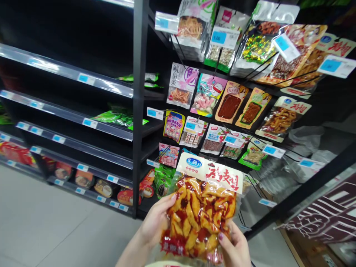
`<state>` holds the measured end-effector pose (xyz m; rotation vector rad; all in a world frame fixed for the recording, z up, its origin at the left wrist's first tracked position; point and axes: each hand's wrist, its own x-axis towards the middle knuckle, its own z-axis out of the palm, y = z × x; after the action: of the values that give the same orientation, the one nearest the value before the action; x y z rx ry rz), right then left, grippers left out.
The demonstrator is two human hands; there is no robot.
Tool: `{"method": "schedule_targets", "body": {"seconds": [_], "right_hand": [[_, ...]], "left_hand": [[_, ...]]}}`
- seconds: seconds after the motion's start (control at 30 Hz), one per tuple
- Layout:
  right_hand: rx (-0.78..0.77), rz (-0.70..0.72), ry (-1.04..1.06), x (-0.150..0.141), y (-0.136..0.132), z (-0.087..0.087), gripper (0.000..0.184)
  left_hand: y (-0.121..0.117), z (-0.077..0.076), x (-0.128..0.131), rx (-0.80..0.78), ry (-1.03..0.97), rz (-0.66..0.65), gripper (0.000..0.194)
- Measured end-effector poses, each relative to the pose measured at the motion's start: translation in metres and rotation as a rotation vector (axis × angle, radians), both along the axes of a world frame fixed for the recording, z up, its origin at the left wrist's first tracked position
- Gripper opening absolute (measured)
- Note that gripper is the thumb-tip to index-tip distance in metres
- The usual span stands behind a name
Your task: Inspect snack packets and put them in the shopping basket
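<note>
The pack [204,207] is held at five o'clock in the view, its printed front turned to the camera: the left hand [156,221] is closed on its nine o'clock edge, and the right hand [236,243] grips it at four o'clock, thumb on the front. Out from the pack, a green bag [163,180] shows at ten o'clock, bowls [84,179] stand on a low shelf [90,195] at nine, and a similar pack [282,116] hangs between one and two.
</note>
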<state>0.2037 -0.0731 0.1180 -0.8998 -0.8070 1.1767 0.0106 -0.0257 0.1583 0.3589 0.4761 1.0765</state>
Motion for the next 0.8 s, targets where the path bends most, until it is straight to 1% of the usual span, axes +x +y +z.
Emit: {"method": "schedule_targets", "body": {"seconds": [0.17, 0.3, 0.4, 0.5, 0.6, 0.73, 0.8], "right_hand": [[-0.041, -0.01, -0.021, -0.009, 0.0, 0.008, 0.024], [-0.086, -0.014, 0.014, -0.017, 0.002, 0.013, 0.024], [-0.113, -0.019, 0.014, -0.023, 0.004, 0.015, 0.027], [-0.12, -0.027, 0.032, -0.026, 0.005, 0.017, 0.028], [-0.117, -0.018, 0.054, -0.028, 0.006, 0.018, 0.026], [-0.111, -0.004, 0.05, -0.028, 0.007, 0.016, 0.025], [-0.104, -0.018, 0.043, -0.028, 0.008, 0.015, 0.026]], "left_hand": [[0.003, 0.002, -0.005, -0.052, 0.077, 0.073, 0.018], [0.005, 0.006, -0.008, -0.099, 0.136, 0.143, 0.016], [0.006, 0.008, -0.01, -0.131, 0.117, 0.15, 0.013], [0.008, 0.01, -0.012, -0.149, 0.07, 0.109, 0.015], [0.009, 0.009, -0.013, -0.146, 0.063, 0.082, 0.016], [0.01, 0.004, -0.015, -0.106, 0.148, 0.155, 0.009], [0.011, 0.0, -0.017, -0.057, 0.165, 0.136, 0.013]]}}
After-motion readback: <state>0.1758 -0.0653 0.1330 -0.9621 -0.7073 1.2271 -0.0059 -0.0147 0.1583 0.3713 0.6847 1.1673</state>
